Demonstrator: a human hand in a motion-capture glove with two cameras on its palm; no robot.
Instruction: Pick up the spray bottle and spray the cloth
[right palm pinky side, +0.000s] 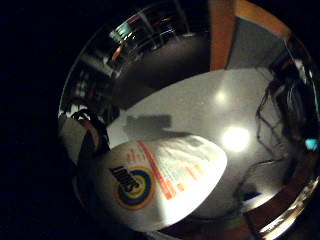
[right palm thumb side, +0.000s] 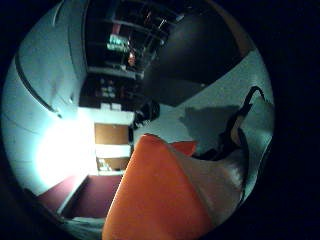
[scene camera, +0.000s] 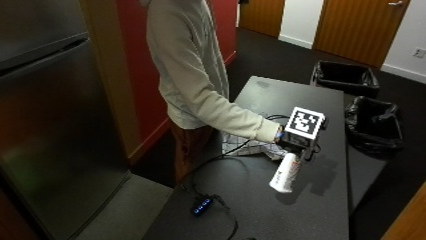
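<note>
White spray bottle (scene camera: 285, 173) is already lifted off the dark counter (scene camera: 286, 215), gripped by the gloved right hand (scene camera: 298, 142) with fingers curled round its neck; spraying the checked cloth (scene camera: 245, 145) lying just beside it remains.
</note>
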